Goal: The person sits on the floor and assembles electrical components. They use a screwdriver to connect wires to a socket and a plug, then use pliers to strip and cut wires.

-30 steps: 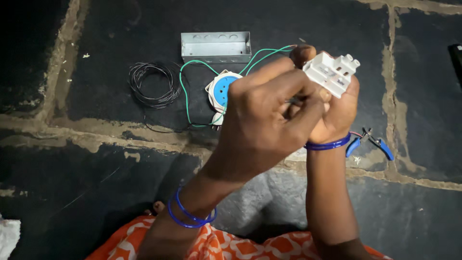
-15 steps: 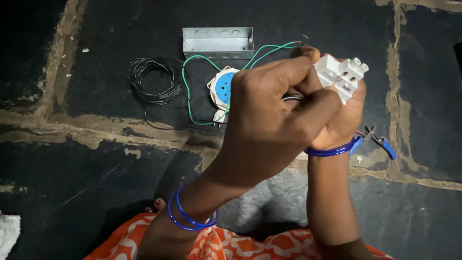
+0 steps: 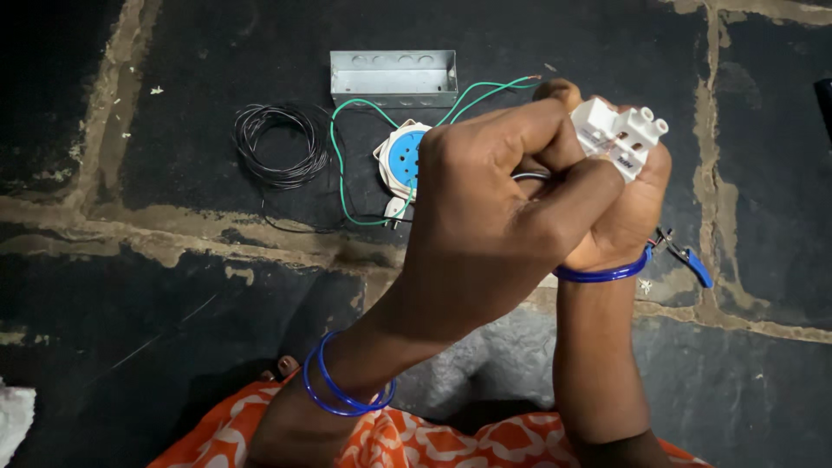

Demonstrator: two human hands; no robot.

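1. Left hand (image 3: 494, 225) raised in front of the view, fingers curled in a fist-like grip; held item hidden behind the knuckles, only a short thin grey stub showing at the thumb side, not identifiable, so contents of that grip cannot be told
2. Right hand (image 3: 620, 217) largely covered by the left hand; grip pressed around a white plastic electrical fitting (image 3: 620, 139), held up above the floor at the fingertips, its lower half concealed by fingers
3. Fine metal parts on the fitting too small to make out
4. Blue bangles on both wrists; orange patterned cloth (image 3: 407, 438) at bottom edge, cut off by the frame
5. Pliers with blue handles (image 3: 689, 257) on the floor just right of the right wrist, jaws end hidden behind the wrist
6. Round white and blue socket plate (image 3: 400, 160) on the floor beyond the hands, right part blocked by the left hand
7. Green wire (image 3: 347, 165) looping from near the plate, far end passing behind the right fingertips
8. Coil of black wire (image 3: 279, 146) lying left of the plate, apart from it
9. Grey metal box (image 3: 394, 78) farthest away, open side up, unobstructed
10. Floor (image 3: 130, 286) of dark stone slabs with pale joints; white object at lower left corner cut off, kind not determinable
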